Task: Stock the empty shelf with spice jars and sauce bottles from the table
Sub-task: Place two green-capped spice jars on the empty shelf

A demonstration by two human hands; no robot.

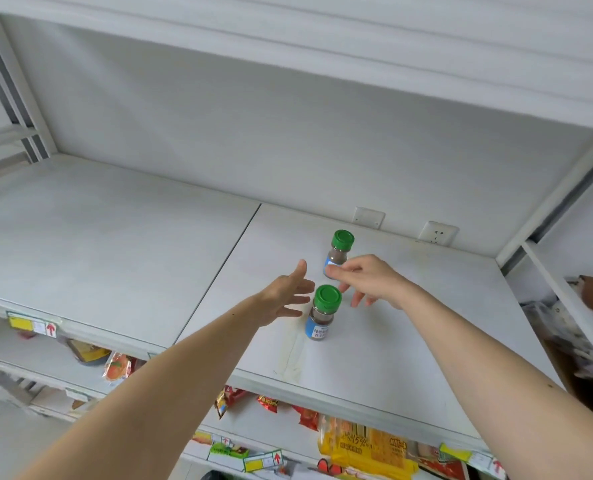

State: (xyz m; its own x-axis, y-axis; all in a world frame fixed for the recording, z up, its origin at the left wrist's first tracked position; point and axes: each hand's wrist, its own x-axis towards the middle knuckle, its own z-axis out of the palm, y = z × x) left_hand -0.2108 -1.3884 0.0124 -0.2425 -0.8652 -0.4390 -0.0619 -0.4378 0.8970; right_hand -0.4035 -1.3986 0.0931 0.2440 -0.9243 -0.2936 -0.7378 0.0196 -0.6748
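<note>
Two green-capped spice jars of brown powder stand upright on the white shelf, centre-right of frame: near jar, far jar. Left hand spread, holding nothing, just left of near jar. Right hand loose-fingered, fingertips at far jar's label; grip unclear.

- Two spice jars stood on the shelf: a near jar and a far jar, each with one green cap and one blue label.
- Two hands were in view: one left hand and one right hand.
- Two wall plates sat on the back wall: one blank plate and one socket.
- One yellow snack packet lay on the lower shelf.
</note>
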